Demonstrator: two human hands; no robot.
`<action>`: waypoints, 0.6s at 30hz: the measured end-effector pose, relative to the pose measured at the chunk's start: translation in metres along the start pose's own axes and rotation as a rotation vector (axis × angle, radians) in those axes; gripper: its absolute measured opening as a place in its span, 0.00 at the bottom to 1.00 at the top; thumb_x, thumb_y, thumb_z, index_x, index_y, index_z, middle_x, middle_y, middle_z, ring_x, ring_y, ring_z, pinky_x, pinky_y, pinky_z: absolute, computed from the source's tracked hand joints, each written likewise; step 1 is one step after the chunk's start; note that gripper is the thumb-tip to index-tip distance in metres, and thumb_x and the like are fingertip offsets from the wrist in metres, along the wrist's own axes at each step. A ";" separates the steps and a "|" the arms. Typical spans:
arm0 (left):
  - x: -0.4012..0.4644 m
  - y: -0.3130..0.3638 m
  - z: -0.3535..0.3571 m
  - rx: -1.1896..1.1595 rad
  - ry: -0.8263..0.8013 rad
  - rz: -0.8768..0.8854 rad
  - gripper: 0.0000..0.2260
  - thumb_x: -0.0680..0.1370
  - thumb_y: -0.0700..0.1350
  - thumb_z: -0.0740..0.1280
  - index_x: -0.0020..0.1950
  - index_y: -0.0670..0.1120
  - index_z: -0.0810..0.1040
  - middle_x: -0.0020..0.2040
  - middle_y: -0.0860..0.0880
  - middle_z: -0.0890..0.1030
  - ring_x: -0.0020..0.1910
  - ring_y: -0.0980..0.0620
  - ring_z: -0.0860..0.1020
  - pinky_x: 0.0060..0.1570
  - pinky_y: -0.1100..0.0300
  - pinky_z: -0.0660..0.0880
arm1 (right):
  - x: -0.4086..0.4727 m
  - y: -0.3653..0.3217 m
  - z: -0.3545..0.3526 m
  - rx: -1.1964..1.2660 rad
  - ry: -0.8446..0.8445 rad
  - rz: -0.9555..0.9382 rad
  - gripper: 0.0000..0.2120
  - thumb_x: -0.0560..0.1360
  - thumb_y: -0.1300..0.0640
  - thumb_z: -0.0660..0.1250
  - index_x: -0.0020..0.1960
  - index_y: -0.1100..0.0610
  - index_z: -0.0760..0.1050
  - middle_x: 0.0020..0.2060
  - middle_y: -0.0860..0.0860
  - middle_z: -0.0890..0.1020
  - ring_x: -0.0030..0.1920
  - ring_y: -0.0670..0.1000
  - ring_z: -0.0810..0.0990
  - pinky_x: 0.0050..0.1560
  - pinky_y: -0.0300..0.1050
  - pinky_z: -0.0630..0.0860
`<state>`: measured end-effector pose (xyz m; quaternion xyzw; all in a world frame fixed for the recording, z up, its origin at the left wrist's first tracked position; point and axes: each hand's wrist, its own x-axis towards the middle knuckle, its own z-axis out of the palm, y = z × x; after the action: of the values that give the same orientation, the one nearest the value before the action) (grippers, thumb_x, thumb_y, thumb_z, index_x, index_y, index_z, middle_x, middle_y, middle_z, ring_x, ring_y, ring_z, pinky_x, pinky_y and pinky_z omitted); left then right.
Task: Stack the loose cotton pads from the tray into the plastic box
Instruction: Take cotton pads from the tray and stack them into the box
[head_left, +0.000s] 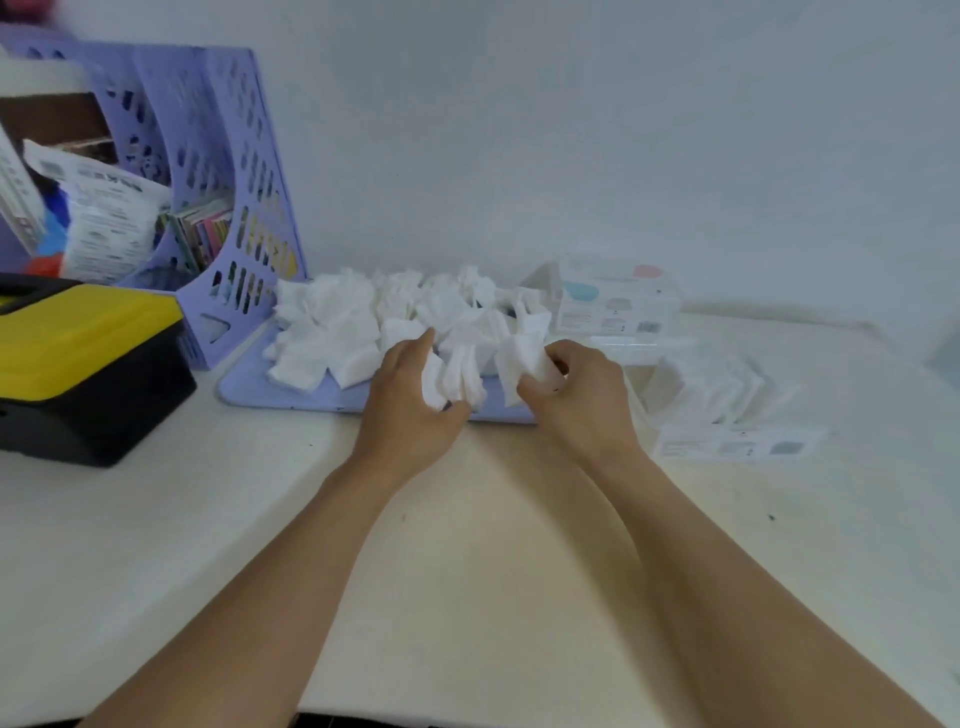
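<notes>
Gripping soft white cotton pads (460, 382), left hand (410, 410) and right hand (582, 400) — both over lilac tray (291, 387).

Bare table (467, 545) before heaped tray (244, 387)

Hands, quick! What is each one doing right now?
Left hand: grips a bunch of cotton pads.
Right hand: pinches a cotton pad over the tray.
</notes>
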<state>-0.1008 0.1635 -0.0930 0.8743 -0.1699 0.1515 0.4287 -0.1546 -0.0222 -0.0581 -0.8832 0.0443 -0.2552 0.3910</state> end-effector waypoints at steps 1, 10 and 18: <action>-0.001 0.004 -0.002 -0.008 0.000 0.002 0.39 0.71 0.54 0.72 0.78 0.42 0.64 0.73 0.43 0.70 0.73 0.45 0.68 0.70 0.56 0.64 | 0.000 -0.003 -0.003 0.078 0.004 0.029 0.08 0.69 0.58 0.70 0.42 0.63 0.75 0.36 0.57 0.80 0.35 0.54 0.76 0.36 0.52 0.73; 0.016 0.123 -0.003 -0.605 -0.125 -0.098 0.35 0.65 0.55 0.77 0.71 0.52 0.71 0.65 0.55 0.76 0.61 0.55 0.80 0.56 0.58 0.79 | 0.021 -0.020 -0.068 0.307 -0.025 -0.075 0.09 0.70 0.59 0.76 0.46 0.59 0.79 0.39 0.51 0.84 0.40 0.52 0.84 0.41 0.48 0.82; 0.022 0.126 0.053 -0.893 -0.324 -0.274 0.21 0.73 0.50 0.77 0.62 0.43 0.79 0.53 0.41 0.85 0.52 0.44 0.85 0.49 0.50 0.82 | 0.012 0.016 -0.096 0.249 -0.164 -0.115 0.19 0.64 0.57 0.83 0.50 0.54 0.78 0.40 0.49 0.82 0.36 0.46 0.81 0.38 0.41 0.78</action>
<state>-0.1284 0.0447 -0.0275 0.6318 -0.1662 -0.1316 0.7456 -0.1888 -0.1006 -0.0101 -0.8469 -0.0701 -0.2078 0.4844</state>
